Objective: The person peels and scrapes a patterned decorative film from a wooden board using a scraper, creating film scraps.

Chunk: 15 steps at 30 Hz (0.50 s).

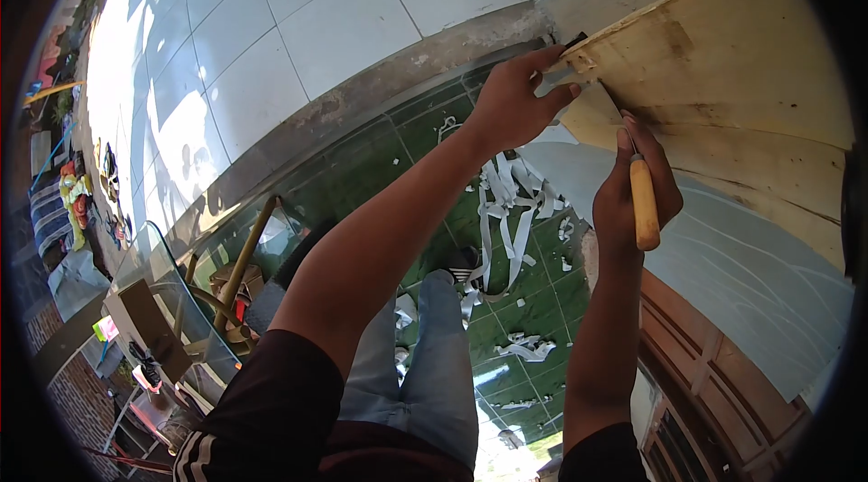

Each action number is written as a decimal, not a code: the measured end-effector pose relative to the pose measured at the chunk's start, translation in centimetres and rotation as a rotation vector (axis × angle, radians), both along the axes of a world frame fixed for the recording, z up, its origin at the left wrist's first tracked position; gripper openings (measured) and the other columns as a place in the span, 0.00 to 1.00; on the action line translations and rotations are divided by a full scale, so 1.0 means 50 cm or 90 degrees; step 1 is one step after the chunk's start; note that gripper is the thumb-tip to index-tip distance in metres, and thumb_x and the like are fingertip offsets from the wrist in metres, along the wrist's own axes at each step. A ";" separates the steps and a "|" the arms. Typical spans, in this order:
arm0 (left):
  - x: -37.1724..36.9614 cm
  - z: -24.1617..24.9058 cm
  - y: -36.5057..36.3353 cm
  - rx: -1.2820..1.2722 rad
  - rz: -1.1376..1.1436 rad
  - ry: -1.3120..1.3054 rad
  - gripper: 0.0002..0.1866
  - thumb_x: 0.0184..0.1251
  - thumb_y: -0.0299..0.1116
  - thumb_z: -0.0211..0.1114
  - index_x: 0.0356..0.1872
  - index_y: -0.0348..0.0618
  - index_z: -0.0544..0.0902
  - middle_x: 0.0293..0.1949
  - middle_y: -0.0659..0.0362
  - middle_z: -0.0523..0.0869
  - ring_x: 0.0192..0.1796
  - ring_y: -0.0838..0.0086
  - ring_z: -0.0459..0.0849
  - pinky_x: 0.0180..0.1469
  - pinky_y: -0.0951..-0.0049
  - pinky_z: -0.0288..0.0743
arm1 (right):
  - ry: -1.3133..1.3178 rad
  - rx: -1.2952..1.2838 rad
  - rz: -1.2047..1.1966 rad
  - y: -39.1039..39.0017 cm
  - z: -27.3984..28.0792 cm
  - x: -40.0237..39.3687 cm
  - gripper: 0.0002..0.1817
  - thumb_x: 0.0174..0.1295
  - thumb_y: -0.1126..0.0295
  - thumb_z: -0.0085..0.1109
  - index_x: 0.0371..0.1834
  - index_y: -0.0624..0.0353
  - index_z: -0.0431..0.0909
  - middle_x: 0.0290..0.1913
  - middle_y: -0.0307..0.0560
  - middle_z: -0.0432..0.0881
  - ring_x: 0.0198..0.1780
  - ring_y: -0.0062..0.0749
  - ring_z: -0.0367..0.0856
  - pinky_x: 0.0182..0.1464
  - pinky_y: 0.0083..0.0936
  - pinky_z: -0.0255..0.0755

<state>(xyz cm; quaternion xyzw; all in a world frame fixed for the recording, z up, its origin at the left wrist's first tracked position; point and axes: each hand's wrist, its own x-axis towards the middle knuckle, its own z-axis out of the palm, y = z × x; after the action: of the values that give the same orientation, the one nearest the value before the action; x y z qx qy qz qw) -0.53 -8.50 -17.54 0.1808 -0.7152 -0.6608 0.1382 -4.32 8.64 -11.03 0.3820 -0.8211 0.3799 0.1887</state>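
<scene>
My right hand (637,184) is wrapped round the wooden handle of a putty knife (645,206). Its thin blade points up and lies against the pale wooden board (723,57), close to the board's left end. My left hand (520,102) grips that same end, fingers at the edge and thumb lower down near the blade. Dark stains and small holes mark the bare wood. Below the board spreads a grey-white sheet-like surface (750,274) with faint curved lines.
White torn strips (511,220) and scraps litter the green tiled floor (542,301) around my feet. White tiles (316,21) lie beyond a raised concrete edge (362,84). At left stand a glass pane (167,256) and a brown box (149,328). A panelled wooden door (714,364) is at lower right.
</scene>
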 end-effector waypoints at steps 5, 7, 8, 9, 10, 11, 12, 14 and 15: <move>-0.004 -0.017 0.000 0.023 0.004 0.027 0.33 0.66 0.34 0.73 0.73 0.36 0.76 0.59 0.45 0.88 0.62 0.64 0.84 0.66 0.67 0.77 | 0.004 0.010 0.004 -0.009 -0.001 0.000 0.14 0.63 0.85 0.68 0.51 0.62 0.85 0.46 0.54 0.92 0.47 0.44 0.94 0.50 0.32 0.86; -0.004 -0.019 0.003 0.021 0.014 0.034 0.32 0.67 0.30 0.71 0.73 0.40 0.77 0.53 0.52 0.90 0.53 0.78 0.81 0.63 0.73 0.75 | -0.003 0.014 0.000 -0.009 0.004 0.001 0.15 0.63 0.86 0.68 0.52 0.62 0.85 0.46 0.54 0.92 0.47 0.44 0.93 0.50 0.32 0.86; -0.007 -0.019 -0.002 0.016 0.005 0.010 0.32 0.66 0.30 0.70 0.73 0.38 0.77 0.56 0.49 0.88 0.57 0.71 0.82 0.65 0.71 0.76 | -0.011 0.018 -0.003 -0.011 0.002 0.000 0.16 0.62 0.86 0.67 0.52 0.62 0.85 0.46 0.54 0.92 0.47 0.44 0.93 0.51 0.32 0.86; 0.001 0.003 -0.006 0.015 -0.004 -0.020 0.32 0.65 0.29 0.69 0.72 0.36 0.77 0.59 0.46 0.87 0.61 0.65 0.84 0.67 0.68 0.76 | -0.024 0.026 -0.005 -0.008 -0.002 0.004 0.16 0.62 0.87 0.67 0.52 0.62 0.85 0.46 0.54 0.92 0.47 0.44 0.93 0.51 0.31 0.86; 0.009 0.017 -0.002 0.015 -0.015 -0.051 0.32 0.64 0.28 0.68 0.72 0.34 0.77 0.62 0.42 0.86 0.64 0.58 0.86 0.69 0.65 0.77 | -0.090 0.046 0.028 0.001 -0.019 0.003 0.19 0.60 0.89 0.66 0.53 0.62 0.85 0.48 0.55 0.91 0.49 0.45 0.93 0.51 0.32 0.86; 0.011 0.012 0.003 0.024 -0.009 -0.029 0.32 0.64 0.28 0.68 0.72 0.34 0.77 0.62 0.43 0.86 0.64 0.59 0.86 0.69 0.65 0.77 | -0.101 0.044 0.029 0.004 -0.032 0.007 0.19 0.60 0.89 0.65 0.54 0.63 0.85 0.49 0.56 0.91 0.49 0.45 0.93 0.52 0.31 0.86; 0.012 0.006 0.006 0.032 -0.002 -0.007 0.32 0.63 0.28 0.67 0.72 0.35 0.77 0.62 0.43 0.86 0.63 0.59 0.86 0.68 0.66 0.77 | -0.110 0.042 0.030 -0.002 -0.033 0.011 0.20 0.60 0.89 0.64 0.55 0.63 0.85 0.49 0.56 0.91 0.49 0.45 0.93 0.52 0.31 0.85; 0.007 -0.009 0.001 0.037 0.013 0.028 0.32 0.63 0.28 0.67 0.72 0.35 0.77 0.62 0.43 0.87 0.63 0.59 0.86 0.68 0.66 0.77 | -0.043 0.005 0.006 -0.009 -0.019 0.017 0.20 0.61 0.89 0.63 0.56 0.63 0.85 0.49 0.57 0.91 0.48 0.45 0.93 0.53 0.32 0.85; 0.011 -0.012 0.002 0.040 0.016 0.034 0.33 0.63 0.28 0.67 0.72 0.36 0.77 0.62 0.43 0.87 0.63 0.60 0.86 0.68 0.66 0.77 | -0.016 -0.009 -0.007 -0.009 -0.014 0.026 0.20 0.61 0.89 0.63 0.56 0.63 0.84 0.49 0.57 0.91 0.48 0.45 0.93 0.53 0.32 0.85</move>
<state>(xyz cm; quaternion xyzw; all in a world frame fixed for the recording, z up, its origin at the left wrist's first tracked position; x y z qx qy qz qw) 0.01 -8.38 -18.15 0.1765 -0.6878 -0.6857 0.1599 -3.04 8.20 -11.72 0.3712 -0.8229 0.3892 0.1833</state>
